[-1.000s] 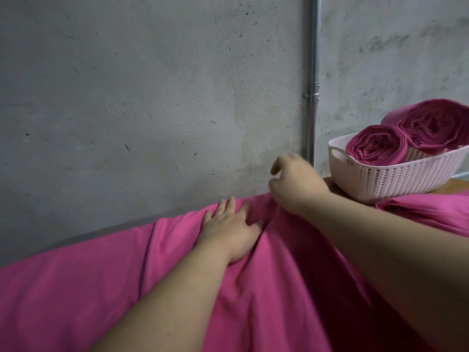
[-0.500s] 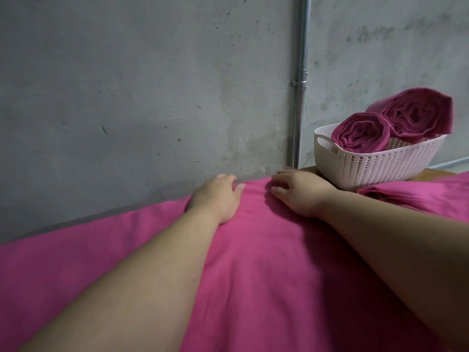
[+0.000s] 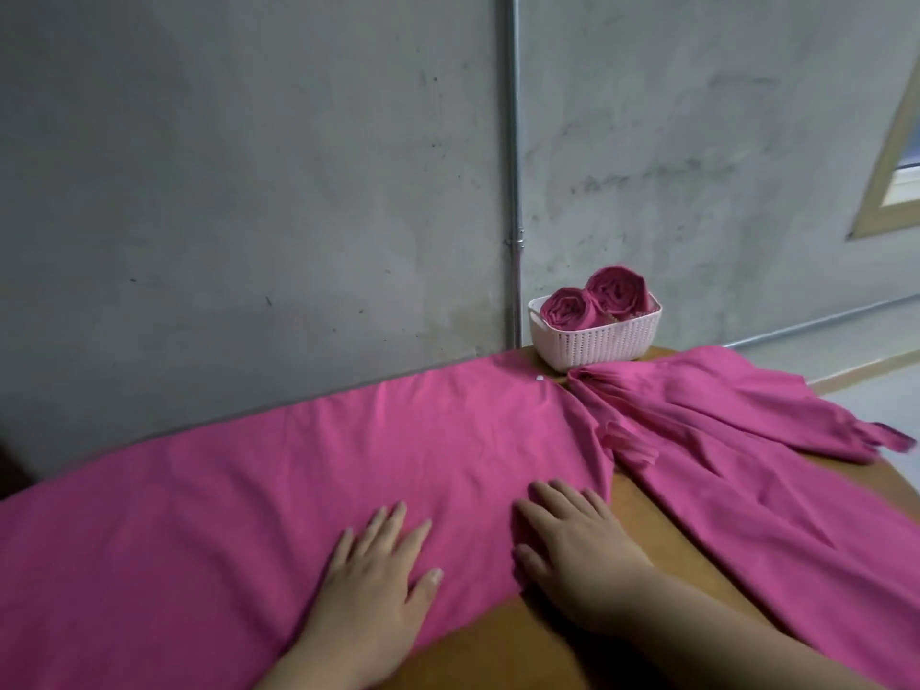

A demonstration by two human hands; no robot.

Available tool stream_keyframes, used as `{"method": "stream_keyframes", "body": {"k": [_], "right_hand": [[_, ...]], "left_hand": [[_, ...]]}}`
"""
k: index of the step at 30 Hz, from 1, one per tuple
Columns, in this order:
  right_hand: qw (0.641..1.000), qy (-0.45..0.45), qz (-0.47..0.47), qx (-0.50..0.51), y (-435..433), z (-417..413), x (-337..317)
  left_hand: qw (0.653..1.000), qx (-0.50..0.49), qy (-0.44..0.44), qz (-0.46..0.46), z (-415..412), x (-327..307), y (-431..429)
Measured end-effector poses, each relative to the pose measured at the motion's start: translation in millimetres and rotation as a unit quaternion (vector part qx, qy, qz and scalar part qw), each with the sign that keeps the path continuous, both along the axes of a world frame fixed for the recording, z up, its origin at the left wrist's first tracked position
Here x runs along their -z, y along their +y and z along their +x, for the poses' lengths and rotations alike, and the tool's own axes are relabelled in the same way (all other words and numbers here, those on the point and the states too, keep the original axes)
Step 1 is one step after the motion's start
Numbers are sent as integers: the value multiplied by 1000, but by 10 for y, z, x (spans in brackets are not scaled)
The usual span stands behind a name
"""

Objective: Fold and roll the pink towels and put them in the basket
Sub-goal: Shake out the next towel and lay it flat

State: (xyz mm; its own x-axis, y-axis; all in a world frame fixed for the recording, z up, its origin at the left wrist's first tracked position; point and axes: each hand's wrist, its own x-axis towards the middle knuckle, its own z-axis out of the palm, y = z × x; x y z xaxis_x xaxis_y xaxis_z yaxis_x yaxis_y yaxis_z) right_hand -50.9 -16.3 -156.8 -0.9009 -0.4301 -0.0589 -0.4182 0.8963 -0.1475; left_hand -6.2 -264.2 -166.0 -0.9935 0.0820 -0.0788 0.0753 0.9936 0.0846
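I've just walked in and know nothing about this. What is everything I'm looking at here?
spread towel: one, pink, flat across the table's left and middle
loose towel: one, pink, rumpled on the table's right side
rolled towels: two, darker pink, side by side in the basket
basket: one, pale pinkish white, at the table's far edge by the wall
table: one, brown wood, under the towels
pipe: one, grey metal, running up the wall behind the basket
wall: grey concrete, behind the table
window frame: one, beige, upper right
left hand: flat on the spread towel's near edge
right hand: flat on the spread towel's near right corner
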Motion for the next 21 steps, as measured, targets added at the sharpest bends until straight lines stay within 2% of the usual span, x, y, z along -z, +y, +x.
{"method": "stream_keyframes", "body": {"k": [6,14,16,18,21], "right_hand": [[999,-40,24,-23,170,779,-37],[996,59,-16,-70,472,1633,24],[996,76,-36,-28,597,1659,-13],[997,33,-57,40,731,1670,-54],[999,18,-20,26,851,1756,-4]], "left_hand": [[998,-38,-34,-27,758,-5,-93],[999,-22,-36,-15,1704,2,-125],[999,-24,-35,-21,1865,-5,-101],[999,-28,-37,-21,1990,-5,-79],[999,-27,-29,-19,2116,-9,-71]]}}
